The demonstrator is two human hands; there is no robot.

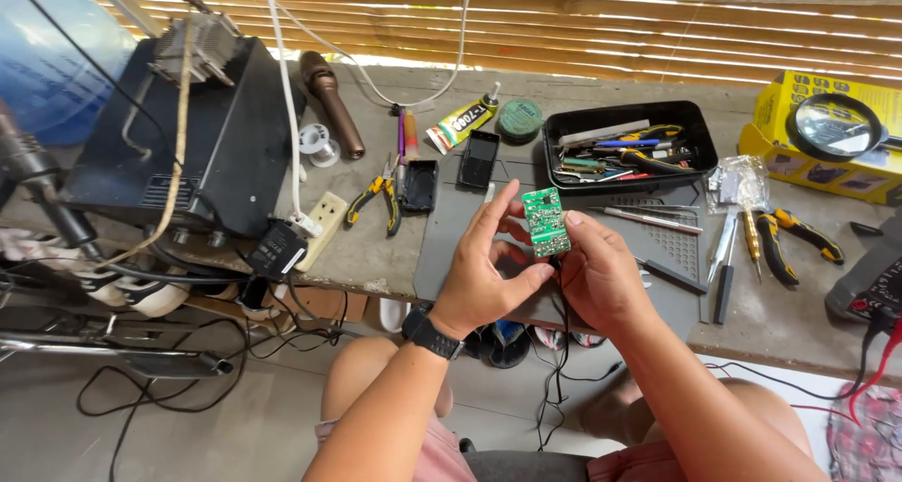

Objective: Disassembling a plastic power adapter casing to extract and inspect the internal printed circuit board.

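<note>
A small green circuit board [545, 222] is held upright above the grey work mat [451, 247], pinched between both hands. My left hand [484, 271] grips its left edge, with a black watch on the wrist. My right hand [601, 275] grips its right and lower edge. Thin black wires hang down from under the board between my hands.
A black tray of tools [628, 146] sits behind the board. Two black casing halves [477, 159] and yellow-handled pliers [376, 198] lie at the left. Screwdrivers and cutters [775, 242] lie at the right. A black station box [202, 130], a glue tube [458, 125] and a magnifier [834, 125] stand around.
</note>
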